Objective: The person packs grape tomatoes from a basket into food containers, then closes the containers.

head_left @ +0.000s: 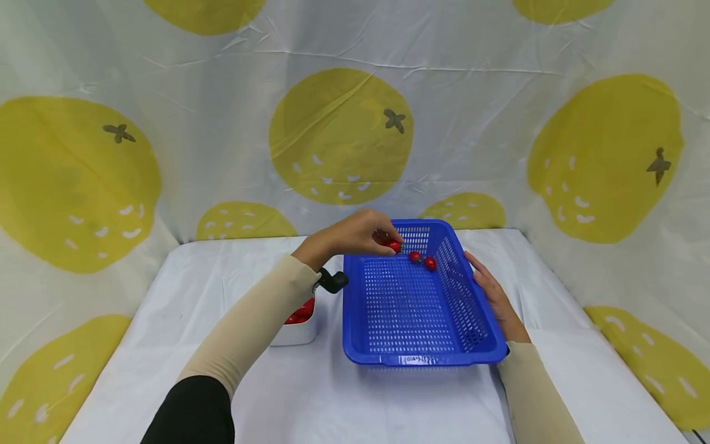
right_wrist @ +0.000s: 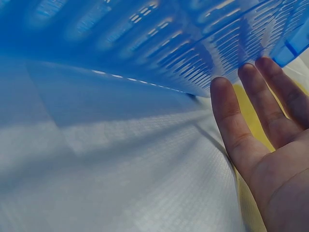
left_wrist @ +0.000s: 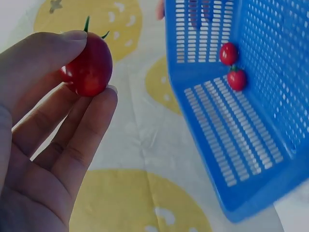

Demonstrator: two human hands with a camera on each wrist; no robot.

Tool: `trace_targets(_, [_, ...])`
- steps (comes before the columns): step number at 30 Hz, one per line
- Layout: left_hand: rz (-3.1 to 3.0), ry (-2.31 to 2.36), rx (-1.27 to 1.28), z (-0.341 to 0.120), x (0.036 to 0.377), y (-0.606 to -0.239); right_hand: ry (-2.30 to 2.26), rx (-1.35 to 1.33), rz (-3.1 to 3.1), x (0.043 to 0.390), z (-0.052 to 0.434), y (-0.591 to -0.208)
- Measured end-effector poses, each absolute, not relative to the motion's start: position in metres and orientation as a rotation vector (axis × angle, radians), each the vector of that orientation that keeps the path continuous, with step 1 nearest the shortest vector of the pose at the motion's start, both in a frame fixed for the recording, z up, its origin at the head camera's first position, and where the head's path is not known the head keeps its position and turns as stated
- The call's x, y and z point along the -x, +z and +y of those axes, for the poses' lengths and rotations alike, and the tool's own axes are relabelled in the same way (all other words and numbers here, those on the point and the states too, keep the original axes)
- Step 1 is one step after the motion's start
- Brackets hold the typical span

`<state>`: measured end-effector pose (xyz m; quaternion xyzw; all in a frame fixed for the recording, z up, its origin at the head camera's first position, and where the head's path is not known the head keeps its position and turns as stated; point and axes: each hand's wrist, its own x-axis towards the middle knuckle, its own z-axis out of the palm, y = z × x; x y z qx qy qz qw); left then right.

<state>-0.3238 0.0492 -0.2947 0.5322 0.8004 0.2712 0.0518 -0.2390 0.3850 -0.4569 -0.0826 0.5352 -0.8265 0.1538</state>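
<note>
Over the far left part of a blue plastic basket [head_left: 410, 359], my left hand [head_left: 362, 234] pinches a cherry tomato [left_wrist: 91, 65] between thumb and fingertips. Its green stem points upward in the left wrist view. Two more cherry tomatoes [head_left: 415, 257] lie inside the basket, close together near its far right corner. My right hand [head_left: 493, 295] is at the basket's right side, fingers extended along the outside. In the right wrist view, its straight fingertips [right_wrist: 223, 92] are right at the slotted wall.
A white container [head_left: 296, 335] with several red tomatoes [head_left: 299, 313] stands left of the basket, partly hidden by my left forearm. White cloth [head_left: 310, 394] covers the table. A curtain with yellow fruit prints [head_left: 341, 135] hangs behind and along both sides.
</note>
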Motion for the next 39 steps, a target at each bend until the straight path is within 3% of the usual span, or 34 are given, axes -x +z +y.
trace_targets(21, [2.446,0.97,-1.333,-0.064,0.299,-0.327,-2.371,0.249,1.607,0.235,0.396,-0.458])
trace_targets(31, [2.502,1.05,-1.251,-0.099,0.287,-0.35,-2.368,0.27,1.591,0.235,0.398,-0.458])
trace_targets(39, [2.591,1.01,-1.028,-0.121,0.277,-0.367,-2.375,0.174,1.6,0.232,0.394,-0.455])
